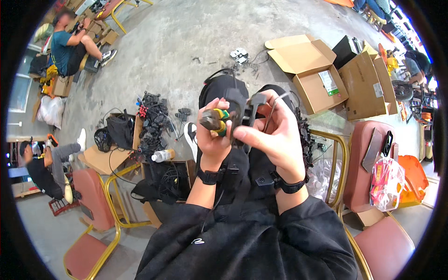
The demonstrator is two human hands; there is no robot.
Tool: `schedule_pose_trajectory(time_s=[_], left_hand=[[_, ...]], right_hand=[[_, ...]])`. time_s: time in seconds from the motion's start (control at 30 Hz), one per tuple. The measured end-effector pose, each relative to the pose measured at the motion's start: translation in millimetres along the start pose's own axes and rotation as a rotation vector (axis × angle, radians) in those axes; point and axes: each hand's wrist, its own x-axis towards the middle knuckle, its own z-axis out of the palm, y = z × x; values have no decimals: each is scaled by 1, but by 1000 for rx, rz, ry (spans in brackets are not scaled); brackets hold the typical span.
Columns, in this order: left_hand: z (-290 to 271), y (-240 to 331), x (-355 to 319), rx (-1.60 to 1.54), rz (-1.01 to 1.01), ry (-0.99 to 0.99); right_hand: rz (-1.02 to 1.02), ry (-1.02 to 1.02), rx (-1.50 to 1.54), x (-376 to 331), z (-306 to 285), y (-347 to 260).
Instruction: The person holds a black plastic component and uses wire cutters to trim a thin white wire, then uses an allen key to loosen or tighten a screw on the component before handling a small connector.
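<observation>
A grey concrete floor (177, 46) fills most of the view. At the right edge and lower left we see padded red-brown chairs (368, 170) with gold frames; at upper right, an open cardboard box (322, 91). A person (65, 46) sits at upper left. A tangled heap of black cables and parts (156, 121) lies left of centre, a clear bottle (162, 155) just below it.

At centre, above our lap, are our two hands. Our left hand (214, 142) is curled closed around the pliers; our right hand (282, 135) grips the black plastic bracket (237, 105), thumb pressed on its near face. The bracket is between our hands, blurred; its long axis runs roughly up and down the frame, the narrower upper end toward the top. We judge the handwork under way, with part and tools raised together; what is finished or left, we cannot tell.

The green-and-yellow-handled pliers (213, 122) point their dark head left. Smallest, a thin metal hex key (271, 112) slants between our right fingers, bent end toward upper right.
</observation>
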Motion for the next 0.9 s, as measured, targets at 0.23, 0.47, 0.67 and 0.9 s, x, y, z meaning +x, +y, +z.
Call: schedule_pose_trajectory(time_s=[0.23,0.47,0.67,0.9], left_hand=[[-7,3,-1,561,342,-118],[2,14,-8,415,161,-175],[9,23,-15,115,-36,-164],[-3,16,-5,173,219,-216]], right_hand=[[-14,-22,-66,-18,-5,16],[-50,-1,-63,-22,-10,19],[-68,32,-114,-29,-14,20],[-174,-8,-202,-33,-14,15]])
